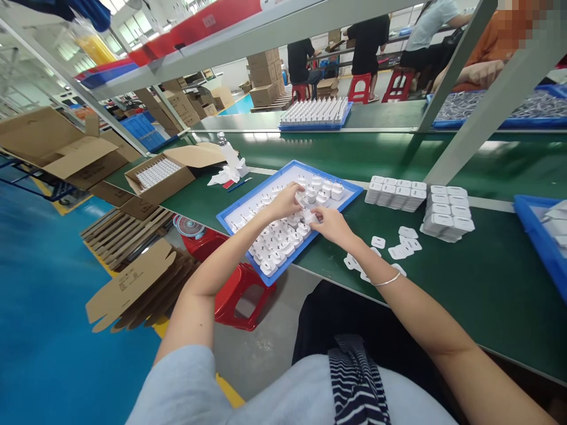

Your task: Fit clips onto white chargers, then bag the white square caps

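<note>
White plug chargers (275, 255) with upright metal pins stand in rows inside a blue-rimmed tray (357, 188), which lies at an angle on the green bench. Over the middle of the tray, my left hand (287, 202) has its fingers bent and closed around a white charger, mostly hidden by them. My right hand (331, 225), just beside it at the tray's right edge, pinches another white charger (311, 217) between thumb and fingers. The two hands are close together. Several loose white cards (400, 251) lie under and beside my right forearm.
Stacked white cards (448, 212) stand to the right, before a metal post (478, 112). Another blue tray (538, 242) sits at far right. Leftward are a carton of white pieces (159, 177) and a tissue-topped bottle (230, 162). A red stool (241, 301) is below. People sit across the line.
</note>
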The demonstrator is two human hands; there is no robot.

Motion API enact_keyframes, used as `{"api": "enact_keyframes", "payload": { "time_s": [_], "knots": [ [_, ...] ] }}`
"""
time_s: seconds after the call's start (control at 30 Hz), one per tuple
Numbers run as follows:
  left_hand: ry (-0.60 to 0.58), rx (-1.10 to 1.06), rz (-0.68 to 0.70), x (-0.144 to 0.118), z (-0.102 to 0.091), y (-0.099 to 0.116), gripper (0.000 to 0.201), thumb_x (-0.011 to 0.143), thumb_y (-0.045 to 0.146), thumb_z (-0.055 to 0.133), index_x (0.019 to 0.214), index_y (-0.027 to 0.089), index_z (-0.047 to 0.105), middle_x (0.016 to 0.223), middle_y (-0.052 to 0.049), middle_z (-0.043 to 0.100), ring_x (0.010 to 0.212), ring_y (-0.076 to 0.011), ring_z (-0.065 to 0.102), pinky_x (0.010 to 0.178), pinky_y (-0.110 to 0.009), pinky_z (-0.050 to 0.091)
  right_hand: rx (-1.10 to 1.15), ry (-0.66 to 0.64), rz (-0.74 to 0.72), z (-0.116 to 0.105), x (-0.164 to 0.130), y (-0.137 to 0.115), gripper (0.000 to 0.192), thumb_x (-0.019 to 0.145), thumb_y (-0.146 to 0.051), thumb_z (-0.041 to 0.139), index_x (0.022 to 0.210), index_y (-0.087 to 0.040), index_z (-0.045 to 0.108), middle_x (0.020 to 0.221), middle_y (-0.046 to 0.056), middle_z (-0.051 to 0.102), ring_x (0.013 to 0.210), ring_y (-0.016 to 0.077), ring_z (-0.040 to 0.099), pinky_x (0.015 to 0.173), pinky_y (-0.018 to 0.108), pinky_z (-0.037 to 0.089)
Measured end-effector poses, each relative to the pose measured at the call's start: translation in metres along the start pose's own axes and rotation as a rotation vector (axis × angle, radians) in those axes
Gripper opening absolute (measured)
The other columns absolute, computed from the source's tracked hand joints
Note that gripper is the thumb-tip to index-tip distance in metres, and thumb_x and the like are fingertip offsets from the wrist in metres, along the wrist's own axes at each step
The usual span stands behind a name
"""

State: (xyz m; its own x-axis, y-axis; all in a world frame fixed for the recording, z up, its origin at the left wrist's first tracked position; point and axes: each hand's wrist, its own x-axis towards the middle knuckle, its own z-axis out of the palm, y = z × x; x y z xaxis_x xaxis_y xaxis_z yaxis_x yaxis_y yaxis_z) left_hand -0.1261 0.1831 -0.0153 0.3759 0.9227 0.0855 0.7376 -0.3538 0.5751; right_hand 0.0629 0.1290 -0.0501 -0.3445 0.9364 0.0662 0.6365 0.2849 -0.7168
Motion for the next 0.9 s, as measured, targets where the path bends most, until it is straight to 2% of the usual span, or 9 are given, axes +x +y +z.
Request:
{"api": "enact_keyframes", "payload": {
  "time_s": [0.13, 0.3, 0.43, 0.5, 0.57, 0.67, 0.73, 0.8, 0.9],
  "knots": [
    [0.022, -0.001, -0.023, 0.005, 0.0, 0.0, 0.046, 0.068, 0.007, 0.065, 0.112, 0.015, 0.053, 0.128, -0.012, 0.049, 0.076, -0.0141, 0.062, 0.07, -0.032, 0.055, 0.07, -0.012, 0.01, 0.003, -0.003, 0.005, 0.042, 0.081, -0.011, 0.063, 0.122, -0.014, 0.061, 0.117, 0.011, 0.07, 0.111, 0.0235, 0.065, 0.095, 0.032, 0.048],
    [-0.018, -0.012, -0.043, 0.006, -0.004, 0.002, 0.046, 0.066, 0.012, 0.068, 0.11, 0.016, 0.055, 0.124, -0.009, 0.053, 0.081, -0.0168, 0.063, 0.073, -0.032, 0.054, 0.117, -0.107, 0.047, -0.014, 0.01, 0.011, 0.039, 0.077, 0.002, 0.053, 0.111, -0.012, 0.066, 0.105, 0.01, 0.075, 0.097, 0.0198, 0.07, 0.081, 0.025, 0.053],
    [-0.08, -0.025, -0.054, 0.006, -0.003, 0.01, 0.045, 0.066, 0.018, 0.073, 0.109, 0.017, 0.058, 0.122, -0.008, 0.057, 0.088, -0.0197, 0.065, 0.076, -0.033, 0.054, 0.106, -0.108, 0.03, -0.024, 0.03, 0.007, 0.042, 0.083, 0.0, 0.041, 0.115, -0.011, 0.065, 0.116, 0.012, 0.071, 0.105, 0.0187, 0.067, 0.084, 0.024, 0.052],
    [-0.108, -0.037, -0.064, 0.006, -0.005, 0.014, 0.046, 0.068, 0.023, 0.073, 0.111, 0.017, 0.058, 0.123, -0.009, 0.058, 0.089, -0.0199, 0.066, 0.076, -0.033, 0.055, 0.088, -0.153, 0.005, -0.024, 0.038, 0.003, 0.041, 0.084, -0.002, 0.04, 0.113, -0.011, 0.068, 0.112, 0.01, 0.073, 0.099, 0.0188, 0.068, 0.082, 0.024, 0.052],
    [-0.125, -0.049, -0.075, 0.006, -0.01, 0.016, 0.043, 0.076, 0.029, 0.068, 0.115, 0.017, 0.056, 0.127, -0.01, 0.057, 0.09, -0.0195, 0.067, 0.076, -0.032, 0.055, 0.058, -0.203, -0.024, -0.021, 0.045, -0.002, 0.043, 0.085, -0.004, 0.04, 0.114, -0.013, 0.069, 0.106, 0.009, 0.074, 0.093, 0.0195, 0.068, 0.079, 0.025, 0.052],
    [-0.127, -0.041, -0.092, 0.001, -0.025, 0.016, 0.039, 0.086, 0.026, 0.051, 0.123, 0.015, 0.049, 0.137, -0.015, 0.049, 0.094, -0.0192, 0.068, 0.077, -0.032, 0.055, 0.005, -0.243, -0.057, -0.016, 0.051, -0.008, 0.054, 0.084, -0.002, 0.04, 0.129, -0.02, 0.063, 0.108, 0.006, 0.073, 0.093, 0.0201, 0.066, 0.08, 0.026, 0.05],
    [-0.162, -0.022, -0.085, -0.004, -0.034, 0.016, 0.043, 0.083, 0.019, 0.047, 0.125, 0.014, 0.047, 0.14, -0.017, 0.044, 0.097, -0.0203, 0.068, 0.075, -0.032, 0.054, -0.029, -0.265, -0.064, -0.016, 0.054, -0.01, 0.057, 0.083, -0.001, 0.04, 0.132, -0.021, 0.061, 0.113, 0.006, 0.071, 0.094, 0.0201, 0.066, 0.08, 0.026, 0.05],
    [-0.242, 0.004, -0.059, -0.011, -0.041, 0.017, 0.051, 0.075, 0.016, 0.052, 0.126, 0.015, 0.048, 0.139, -0.016, 0.045, 0.1, -0.0222, 0.067, 0.077, -0.032, 0.053, -0.058, -0.309, -0.07, -0.018, 0.056, -0.012, 0.052, 0.082, -0.001, 0.042, 0.124, -0.02, 0.066, 0.116, 0.007, 0.07, 0.092, 0.02, 0.065, 0.079, 0.025, 0.049],
    [-0.334, 0.068, -0.016, -0.02, -0.04, 0.02, 0.061, 0.062, 0.017, 0.066, 0.122, 0.017, 0.052, 0.132, -0.012, 0.051, 0.111, -0.0285, 0.063, 0.094, -0.04, 0.047, -0.074, -0.4, -0.085, -0.024, 0.059, -0.013, 0.044, 0.082, -0.003, 0.046, 0.114, -0.02, 0.07, 0.112, 0.006, 0.071, 0.083, 0.0179, 0.066, 0.072, 0.022, 0.049]
  ]
}}
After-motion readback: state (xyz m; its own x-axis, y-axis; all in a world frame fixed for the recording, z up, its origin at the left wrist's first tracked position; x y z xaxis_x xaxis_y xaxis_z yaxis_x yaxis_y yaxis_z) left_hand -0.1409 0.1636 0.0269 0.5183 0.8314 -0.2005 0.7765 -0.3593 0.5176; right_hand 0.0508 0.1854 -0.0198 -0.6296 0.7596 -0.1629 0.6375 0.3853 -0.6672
